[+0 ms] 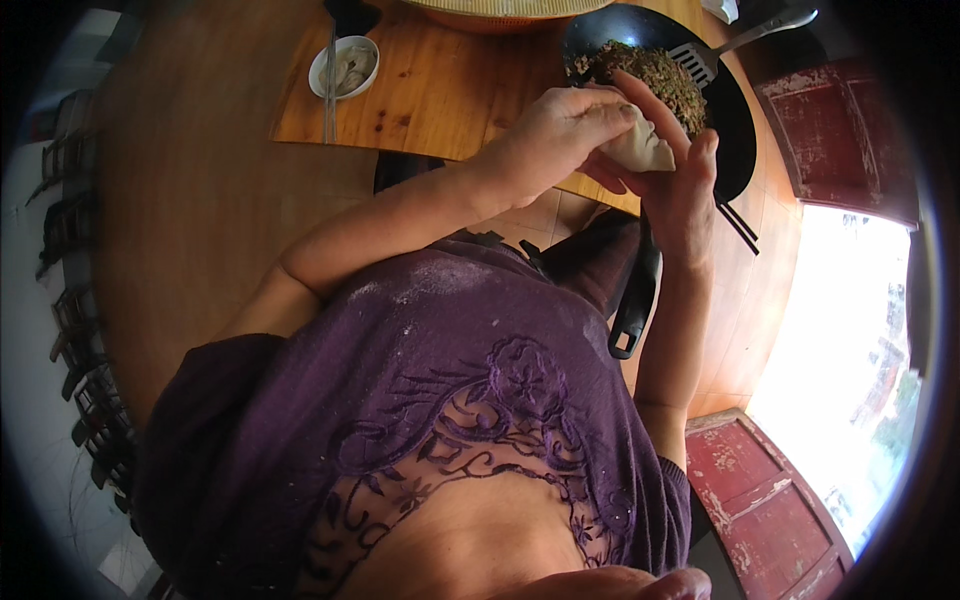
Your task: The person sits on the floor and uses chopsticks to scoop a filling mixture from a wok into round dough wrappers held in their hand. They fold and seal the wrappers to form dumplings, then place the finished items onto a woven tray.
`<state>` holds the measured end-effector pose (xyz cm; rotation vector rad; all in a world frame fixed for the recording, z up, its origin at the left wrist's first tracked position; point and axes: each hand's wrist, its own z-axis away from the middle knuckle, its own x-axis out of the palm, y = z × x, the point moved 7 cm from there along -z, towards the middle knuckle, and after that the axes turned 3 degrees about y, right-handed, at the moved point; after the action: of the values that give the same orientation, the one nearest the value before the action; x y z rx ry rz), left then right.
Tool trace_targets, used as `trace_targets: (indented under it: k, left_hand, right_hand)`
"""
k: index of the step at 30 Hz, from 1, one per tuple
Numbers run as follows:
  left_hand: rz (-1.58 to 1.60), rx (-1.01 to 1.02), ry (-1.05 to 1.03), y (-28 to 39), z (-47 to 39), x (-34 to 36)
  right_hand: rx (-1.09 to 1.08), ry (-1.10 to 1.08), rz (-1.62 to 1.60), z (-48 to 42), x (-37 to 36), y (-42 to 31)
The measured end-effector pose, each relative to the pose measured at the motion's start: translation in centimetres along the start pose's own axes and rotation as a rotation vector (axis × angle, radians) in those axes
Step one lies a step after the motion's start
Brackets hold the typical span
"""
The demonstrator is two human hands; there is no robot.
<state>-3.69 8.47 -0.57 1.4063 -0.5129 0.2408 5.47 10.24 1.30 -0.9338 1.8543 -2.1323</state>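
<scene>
A folded white dough wrapper, shaped like a dumpling [639, 146], is between my two hands, over the near edge of a black wok. My left hand [559, 139] pinches its upper edge with thumb and fingers. My right hand [679, 191] cradles it from below, palm up, with the thumb apart to the right. The wok [731, 142] holds a chopped brown and green filling [626, 64], with a metal slotted spatula [701, 61] resting in it. Any filling inside the dough is hidden.
A white bowl [315, 75] with pale pieces stands on the wooden table [442, 90], metal chopsticks [330, 112] across it. A woven tray [510, 7] is at the far edge. The wok's handle [634, 315] points towards me; dark chopsticks [739, 223] stick out beside it.
</scene>
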Motion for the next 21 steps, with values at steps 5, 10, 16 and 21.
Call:
trace_targets:
  k: [5,10,16,21]
  left_hand:
    - [0.060,0.023,-0.053,0.5,0.2,0.5]
    - [-0.168,0.103,-0.006,1.8,0.8,0.5]
    - [-0.377,0.193,0.024,1.8,1.4,0.5]
    - [-0.420,0.201,0.071,1.6,1.3,0.0]
  right_hand:
    - [-0.250,0.076,0.392,0.3,-0.4,-0.5]
    - [-0.239,0.060,0.497,0.6,0.7,-1.2]
    - [-0.269,0.027,0.425,0.6,0.4,-0.3]
    - [-0.288,0.037,0.518,0.5,0.4,-0.2]
